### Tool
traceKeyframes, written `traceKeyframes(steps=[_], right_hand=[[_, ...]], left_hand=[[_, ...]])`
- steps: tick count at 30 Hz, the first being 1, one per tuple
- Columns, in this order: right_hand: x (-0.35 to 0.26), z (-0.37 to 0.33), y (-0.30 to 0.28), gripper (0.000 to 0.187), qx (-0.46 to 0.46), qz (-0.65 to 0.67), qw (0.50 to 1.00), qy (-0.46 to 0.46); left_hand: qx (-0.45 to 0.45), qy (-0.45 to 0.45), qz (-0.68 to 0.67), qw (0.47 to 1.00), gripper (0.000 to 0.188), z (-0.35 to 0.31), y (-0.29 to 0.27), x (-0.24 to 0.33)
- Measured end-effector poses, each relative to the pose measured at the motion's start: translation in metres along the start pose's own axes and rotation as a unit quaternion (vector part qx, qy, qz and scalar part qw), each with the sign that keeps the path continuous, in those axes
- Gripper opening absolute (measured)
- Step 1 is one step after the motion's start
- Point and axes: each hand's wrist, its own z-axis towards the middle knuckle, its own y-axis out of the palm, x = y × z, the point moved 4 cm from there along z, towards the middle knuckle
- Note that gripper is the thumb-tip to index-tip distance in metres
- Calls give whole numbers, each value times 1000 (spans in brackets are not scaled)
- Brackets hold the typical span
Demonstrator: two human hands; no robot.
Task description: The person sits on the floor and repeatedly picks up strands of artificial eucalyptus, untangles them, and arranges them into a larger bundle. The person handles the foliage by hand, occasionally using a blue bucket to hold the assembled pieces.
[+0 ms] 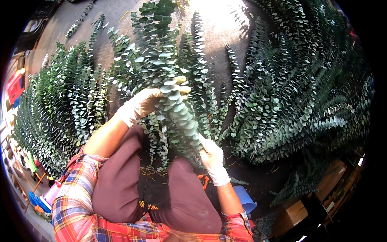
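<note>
A bunch of eucalyptus stems with round grey-green leaves stretches diagonally between my two gloved hands. My left hand, in a pale glove, is wrapped round the bunch higher up, its yellowish fingertips showing on the far side. Lower down, near my right knee, my right hand is closed on the stem end, its fingers partly hidden by leaves. Further leafy stems stand or lie just beyond my left hand, and I cannot tell where the held bunch ends among them.
Large heaps of eucalyptus lie at the left and the right. A blue container sits beside my right forearm, with wooden blocks farther right. An orange-red object lies by my right knee. Dark matting stretches beyond.
</note>
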Motion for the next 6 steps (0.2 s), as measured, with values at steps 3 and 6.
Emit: traceKeyframes(steps=[3,6], right_hand=[[3,3,1,46,-42,-48,997,32],[2,4,-1,46,-58,-122,991,3]], left_hand=[[-3,-1,-2,1000,75,-5,10,2],[10,-12,-17,1000,87,-5,-1,-6]])
